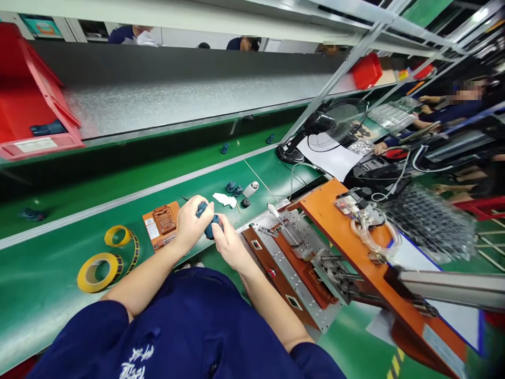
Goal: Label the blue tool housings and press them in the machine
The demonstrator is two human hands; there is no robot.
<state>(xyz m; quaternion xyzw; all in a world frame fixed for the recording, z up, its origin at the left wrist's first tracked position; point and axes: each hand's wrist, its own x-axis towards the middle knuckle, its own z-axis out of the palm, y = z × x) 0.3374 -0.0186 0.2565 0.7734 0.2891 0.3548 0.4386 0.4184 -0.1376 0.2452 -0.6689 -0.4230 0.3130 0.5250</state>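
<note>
A small dark blue ribbed part is held between my two hands, above the front edge of the green bench. My left hand wraps round its upper left end. On its lower right end my right hand is closed, thumb and fingers pinching it. Much of the part is hidden by my fingers. Left of my hands lies an orange fixture block with a recessed shape. Just beyond them are a crumpled white tissue, two similar dark blue parts, a small white bottle and a black cap.
Rolls of yellow tape with a loose strip lie at left. A metal jig with an orange plate stands close at right. Red bins sit on the shelf, a black fan behind. Other people work at far right and across.
</note>
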